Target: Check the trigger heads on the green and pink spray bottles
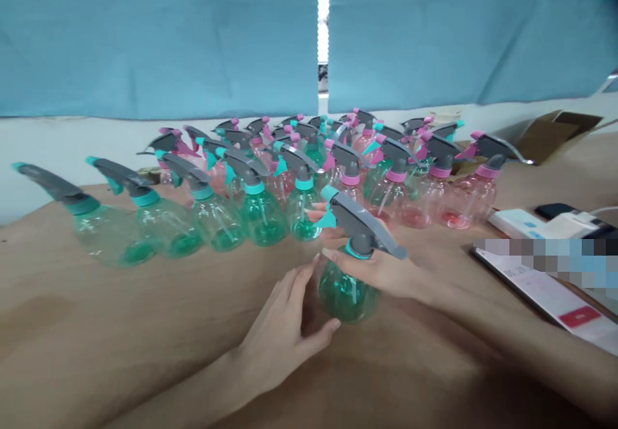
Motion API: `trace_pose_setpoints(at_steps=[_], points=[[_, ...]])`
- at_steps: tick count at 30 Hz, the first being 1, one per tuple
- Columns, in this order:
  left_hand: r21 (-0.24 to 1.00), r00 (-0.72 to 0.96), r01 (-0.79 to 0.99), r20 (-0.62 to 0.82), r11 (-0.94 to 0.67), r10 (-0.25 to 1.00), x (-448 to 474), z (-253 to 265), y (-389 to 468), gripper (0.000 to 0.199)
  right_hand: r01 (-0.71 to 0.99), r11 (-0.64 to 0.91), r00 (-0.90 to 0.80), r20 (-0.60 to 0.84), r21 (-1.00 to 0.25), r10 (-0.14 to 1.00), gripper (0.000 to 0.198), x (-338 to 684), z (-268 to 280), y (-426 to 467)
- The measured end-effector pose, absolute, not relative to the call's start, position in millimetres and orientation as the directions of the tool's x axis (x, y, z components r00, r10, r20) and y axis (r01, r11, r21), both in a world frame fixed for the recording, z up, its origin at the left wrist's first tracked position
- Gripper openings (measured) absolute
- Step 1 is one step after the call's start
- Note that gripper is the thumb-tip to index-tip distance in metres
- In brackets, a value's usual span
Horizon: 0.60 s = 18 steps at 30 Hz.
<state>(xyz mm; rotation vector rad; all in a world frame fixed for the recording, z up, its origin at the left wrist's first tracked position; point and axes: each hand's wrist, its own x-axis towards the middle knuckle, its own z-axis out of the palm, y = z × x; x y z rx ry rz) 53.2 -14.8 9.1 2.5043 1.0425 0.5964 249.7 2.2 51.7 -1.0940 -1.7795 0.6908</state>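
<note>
A green spray bottle (pixel 348 294) with a grey and teal trigger head stands close in front of me, its nozzle pointing up and left. My right hand (pixel 386 271) comes in from the right and is closed around the bottle just below its teal collar; some of its fingers show behind the trigger. To the left of the same bottle is my left hand (pixel 277 326), open, thumb and fingers apart. Its fingertips are very near the bottle's side and its thumb is near the base; whether they touch it I cannot tell.
Beyond my hands stand a front row of green spray bottles (pixel 263 219) and pink spray bottles (pixel 429 200), with several more behind. At right lie a phone (pixel 535 287) and a white charger (pixel 570 226). A cardboard box (pixel 555 136) sits at the back right, near a blue curtain (pixel 193 42).
</note>
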Motion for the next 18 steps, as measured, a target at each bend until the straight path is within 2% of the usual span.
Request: trace_pose_setpoints(at_steps=[5,10,15,18], points=[[0.509,0.548,0.613,0.277,-0.605,0.789,22.1,17.1,-33.2,0.069,0.296,0.533,-0.28,0.462,-0.792,0.842,0.044,208.8,58.4,-3.2],[0.507,0.486,0.649,0.298,-0.568,0.821,-16.8,28.1,-51.0,0.07,0.259,0.542,-0.331,0.454,-0.799,0.827,0.039,153.6,65.6,-7.0],[0.443,0.309,0.752,0.417,-0.488,0.855,-53.2,33.5,-64.5,0.076,0.105,0.511,-0.447,0.418,-0.853,0.791,0.047,91.3,71.1,-9.2],[0.398,0.231,0.815,0.445,-0.422,0.865,-76.4,42.0,-67.8,0.065,0.063,0.493,-0.529,0.39,-0.868,0.754,0.057,57.1,75.2,-5.8]])
